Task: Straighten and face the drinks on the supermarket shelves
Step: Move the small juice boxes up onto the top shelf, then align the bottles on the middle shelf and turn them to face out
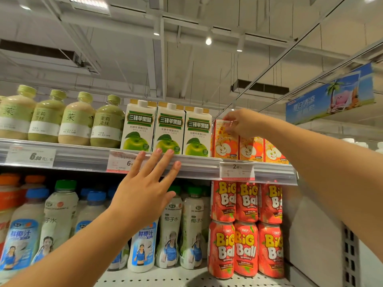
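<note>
Orange cardboard juice carton with a smiling apple face point(224, 141) was what the right hand point(241, 123) had hold of, fingers curled over its top edge up on the top shelf, arm stretched in from about 4 o'clock. That carton stood upright at the left end of its row, right beside the white apple vinegar cartons with green apples point(169, 129) at its 9 o'clock. Left hand point(145, 189) was flat and open, fingers spread straight, fingertips point(158, 151) up by the clear plastic price rail point(83, 157), gripping nothing. Can't tell if they actually touched it. Below the carton at 6 o'clock sat glossy red Big Ball strawberry cans point(244, 228), stacked two high, labels forward. Round green tea bottles with matte caps point(76, 121) lined the far left.
</note>
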The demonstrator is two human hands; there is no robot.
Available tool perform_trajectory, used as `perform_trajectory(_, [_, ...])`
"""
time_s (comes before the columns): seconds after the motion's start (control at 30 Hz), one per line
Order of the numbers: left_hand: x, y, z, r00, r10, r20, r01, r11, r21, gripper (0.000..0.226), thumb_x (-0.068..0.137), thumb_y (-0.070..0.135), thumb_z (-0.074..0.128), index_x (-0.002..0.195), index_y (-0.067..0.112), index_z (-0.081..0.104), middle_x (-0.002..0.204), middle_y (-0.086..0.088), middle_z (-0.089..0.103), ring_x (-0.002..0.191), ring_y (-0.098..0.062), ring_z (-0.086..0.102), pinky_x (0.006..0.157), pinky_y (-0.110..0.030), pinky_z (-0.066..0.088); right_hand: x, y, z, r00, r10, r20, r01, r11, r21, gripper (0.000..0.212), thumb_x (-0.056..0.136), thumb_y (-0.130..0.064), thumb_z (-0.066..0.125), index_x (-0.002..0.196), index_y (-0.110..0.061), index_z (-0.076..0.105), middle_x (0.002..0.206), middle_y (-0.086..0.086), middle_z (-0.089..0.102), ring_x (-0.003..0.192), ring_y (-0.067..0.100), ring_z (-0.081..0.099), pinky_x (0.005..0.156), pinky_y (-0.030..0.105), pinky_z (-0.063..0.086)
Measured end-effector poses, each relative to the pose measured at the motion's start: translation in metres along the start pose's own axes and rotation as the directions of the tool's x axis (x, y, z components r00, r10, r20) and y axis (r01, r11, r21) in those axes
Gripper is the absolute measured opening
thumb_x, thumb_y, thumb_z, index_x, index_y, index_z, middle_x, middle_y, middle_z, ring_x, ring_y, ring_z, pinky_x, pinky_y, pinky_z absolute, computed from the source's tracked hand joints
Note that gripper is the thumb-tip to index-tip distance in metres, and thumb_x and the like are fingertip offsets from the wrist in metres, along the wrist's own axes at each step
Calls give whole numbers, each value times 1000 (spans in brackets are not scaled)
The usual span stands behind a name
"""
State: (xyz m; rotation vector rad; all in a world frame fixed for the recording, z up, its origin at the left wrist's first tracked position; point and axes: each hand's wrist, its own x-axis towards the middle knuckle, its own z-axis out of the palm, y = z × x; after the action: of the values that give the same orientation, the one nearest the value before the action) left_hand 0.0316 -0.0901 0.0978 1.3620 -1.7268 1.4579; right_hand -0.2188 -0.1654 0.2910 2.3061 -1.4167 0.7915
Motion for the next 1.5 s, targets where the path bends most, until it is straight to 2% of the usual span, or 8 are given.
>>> perform_trajectory(0.3, [-1, 2, 5, 1000, -16, -14, 16, 999, -28, 75, 79, 40, 71, 142, 11, 44, 152, -18, 32, 140, -39, 28, 108, -61, 31, -3, 7, 15, 997, 7, -80, -10, 1000, -29, 36, 99, -22, 51, 134, -20, 49, 107, -1, 60, 91, 16, 57, 61, 24, 49])
perform_trajectory(0.5, [-3, 3, 4, 997, -31, 71, 30, 999, 16, 77, 90, 41, 56, 152, 18, 16, 160, -12, 8, 147, -33, 3, 118, -56, 7, -55, -14, 52, 899, -226, -374, 206, 974, -92, 55, 94, -6, 55, 146, -15, 39, 150, 7, 39, 140, 28, 30, 115, 43, 25])
perform_trajectory(0.87, [1, 1, -6, 963, -74, 259, 65, 997, 40, 82, 93, 40, 41, 150, 27, -17, 153, -3, -31, 143, -26, -26, 116, -53, -12, -139, -31, 121, 949, -291, -123, 265, 945, -191, 70, 93, -8, 45, 155, -14, 12, 163, 8, -6, 148, 27, -12, 121, 45, 3])
perform_trajectory(0.97, [-6, 4, -14, 963, -91, 254, 101, 995, -24, 77, 94, 41, 40, 152, 28, -9, 158, -5, -23, 144, -27, -23, 117, -54, -7, -141, -34, 124, 955, -273, -118, 257, 957, -132, 75, 90, -6, 47, 155, -15, 10, 163, 5, -11, 148, 23, -17, 121, 47, 2])
perform_trajectory(1.1, [-82, 14, -9, 973, -143, 181, 171, 974, -148, 66, 90, 32, 56, 149, 16, 31, 160, -10, 12, 148, -26, 4, 118, -51, 8, -158, -36, 132, 904, -328, -274, 361, 929, 80, 59, 89, 0, 50, 146, -12, 41, 162, 6, 14, 150, 23, 1, 121, 38, 5])
perform_trajectory(1.2, [-166, 16, 0, 845, -246, 475, 314, 947, -66, 69, 92, 37, 53, 152, 21, 23, 161, -4, 3, 147, -20, -5, 119, -45, 0, -189, -45, 171, 865, -432, -254, 478, 865, 156, 55, 83, 7, 54, 136, -5, 54, 154, 15, 32, 145, 30, 23, 117, 35, 17])
perform_trajectory(1.3, [-220, 14, 3, 693, -305, 653, 361, 931, 51, 67, 96, 44, 41, 153, 27, 12, 162, -2, -3, 148, -21, -10, 118, -43, -4, -214, -63, 220, 893, -450, -10, 435, 856, 278, 61, 89, -3, 51, 147, -14, 39, 162, 5, 14, 148, 21, 13, 119, 35, 19])
perform_trajectory(1.5, [-239, 7, -1, 649, -318, 691, 390, 919, 56, 73, 94, 33, 42, 153, 34, -1, 162, 4, 0, 148, -21, -6, 119, -50, -1, -225, -102, 278, 902, -383, 201, 305, 893, 332, 64, 97, -18, 44, 155, -23, 17, 163, -3, 3, 149, 15, 4, 119, 31, 8])
